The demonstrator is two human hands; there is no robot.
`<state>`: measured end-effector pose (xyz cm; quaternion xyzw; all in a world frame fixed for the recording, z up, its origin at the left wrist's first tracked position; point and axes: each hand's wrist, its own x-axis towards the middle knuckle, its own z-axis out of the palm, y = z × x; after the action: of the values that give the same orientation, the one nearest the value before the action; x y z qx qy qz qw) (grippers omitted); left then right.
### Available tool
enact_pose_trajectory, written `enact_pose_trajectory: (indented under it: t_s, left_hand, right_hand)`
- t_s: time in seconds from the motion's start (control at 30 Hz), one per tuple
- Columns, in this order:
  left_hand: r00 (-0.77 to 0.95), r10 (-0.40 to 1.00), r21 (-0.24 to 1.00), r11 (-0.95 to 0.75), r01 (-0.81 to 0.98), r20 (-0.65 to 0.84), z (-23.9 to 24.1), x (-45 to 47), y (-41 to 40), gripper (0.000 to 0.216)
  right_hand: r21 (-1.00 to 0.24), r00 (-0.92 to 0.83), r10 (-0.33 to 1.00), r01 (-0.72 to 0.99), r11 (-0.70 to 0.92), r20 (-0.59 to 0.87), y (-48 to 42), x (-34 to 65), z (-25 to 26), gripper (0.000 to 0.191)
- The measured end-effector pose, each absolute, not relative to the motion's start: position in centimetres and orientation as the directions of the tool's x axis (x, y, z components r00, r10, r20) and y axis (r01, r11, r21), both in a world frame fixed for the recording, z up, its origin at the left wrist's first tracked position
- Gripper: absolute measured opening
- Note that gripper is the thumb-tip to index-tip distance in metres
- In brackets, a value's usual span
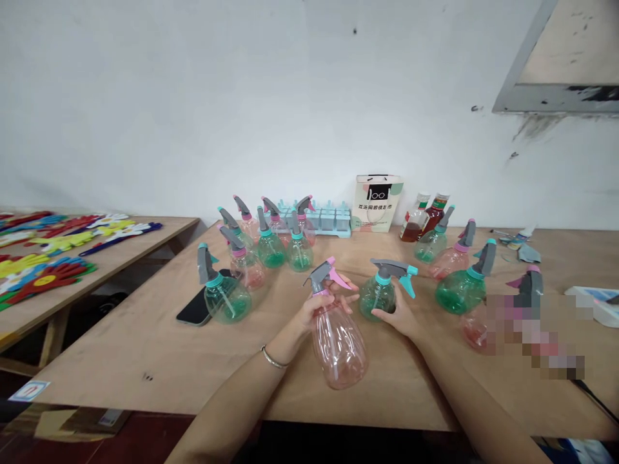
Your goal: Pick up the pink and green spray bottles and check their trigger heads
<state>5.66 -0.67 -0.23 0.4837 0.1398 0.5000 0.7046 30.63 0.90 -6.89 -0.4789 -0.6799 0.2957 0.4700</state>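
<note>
My left hand (pixel 316 309) is wrapped round the neck of a clear pink spray bottle (pixel 341 351) with a grey and pink trigger head, tilted over the table's front part. Just to the right, my right hand (pixel 399 316) grips the side of a green spray bottle (pixel 371 298) whose head is grey and turquoise. Several more spray bottles stand around: a green one (pixel 229 299) and a pink one (pixel 247 267) on the left, a green one (pixel 459 290) and a pink one (pixel 449 261) on the right. My right fingers are partly hidden behind the green bottle.
Behind stand a light blue rack (pixel 333 222), a paper bag (pixel 377 216) and two sauce bottles (pixel 420 219). A phone (pixel 196 309) lies at left on the wooden table (pixel 159 367). Colourful hand-shaped items (pixel 48 280) cover another table. The right edge is partly blurred.
</note>
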Motion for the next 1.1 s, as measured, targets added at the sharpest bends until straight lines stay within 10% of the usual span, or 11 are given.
enact_pose_trajectory:
  t_s: [1.1]
  left_hand:
    - [0.512,0.804,0.883,-0.034,-0.467,0.302,0.7,5.8,-1.3,0.028]
  right_hand:
    - [-0.874,-0.092,0.944,0.36,0.328,0.316,1.0,30.6,-6.9,0.1]
